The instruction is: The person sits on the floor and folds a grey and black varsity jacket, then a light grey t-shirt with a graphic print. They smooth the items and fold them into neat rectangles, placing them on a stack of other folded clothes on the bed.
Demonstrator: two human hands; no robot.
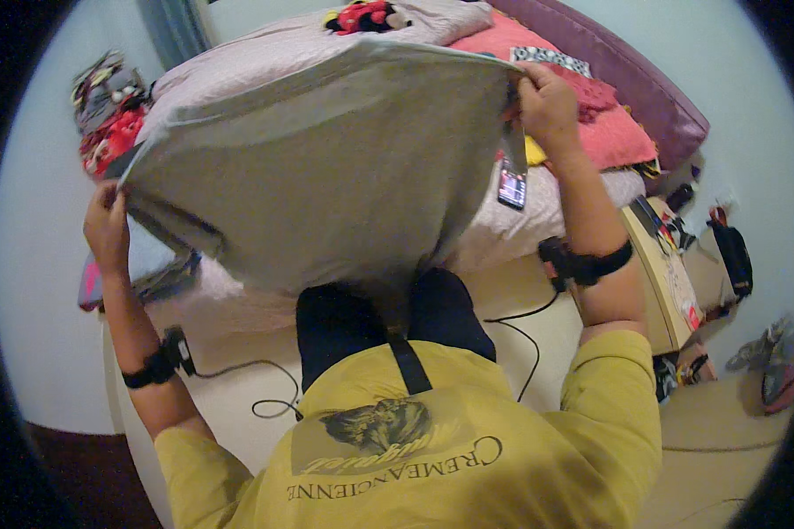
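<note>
A grey-brown piece of cloth, perhaps a garment, is stretched wide between my two hands above the edge of a bed. My left hand pinches its left corner, lower than the right one. At the upper right, my right hand grips the other corner near the top edge. The cloth's lower part hangs in folds down to my knees. Much of the bed lies hidden behind it. Just right of the cloth, a phone with a lit screen rests on the pale bedding.
A red plush toy lies at the bed's far side. Coral-pink fabric is piled at right, beside a purple padded bed panel. Folded clothes sit at left. A wooden cabinet stands right. Cables trail from both forearm straps.
</note>
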